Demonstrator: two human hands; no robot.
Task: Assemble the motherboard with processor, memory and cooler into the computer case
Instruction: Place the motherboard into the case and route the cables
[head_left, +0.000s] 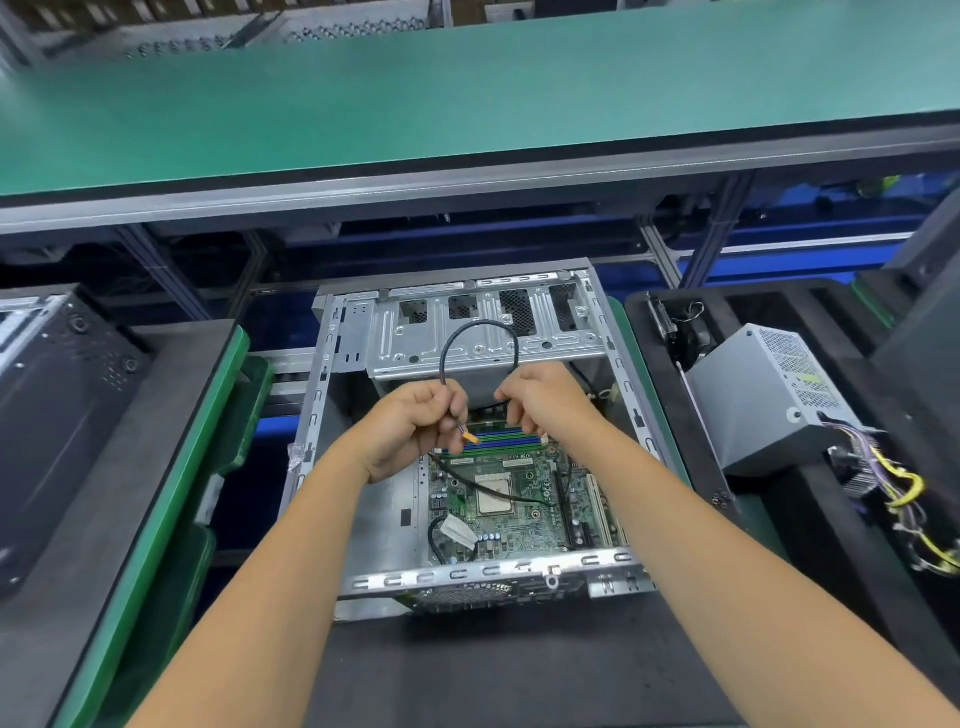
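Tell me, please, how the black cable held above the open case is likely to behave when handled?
Probably floppy yet springy: the black cable arcs in a loop between the left hand and right hand. Likely light, pinched by fingers. Its orange connector dangles freely.

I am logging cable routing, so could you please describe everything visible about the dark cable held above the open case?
The thin dark round sheathed cable arches in a loop above the open silver metal computer case. The left hand pinches one end, where coloured wires lead to a small orange connector; the right hand grips the other side. It hangs over the green motherboard, not plugged in.
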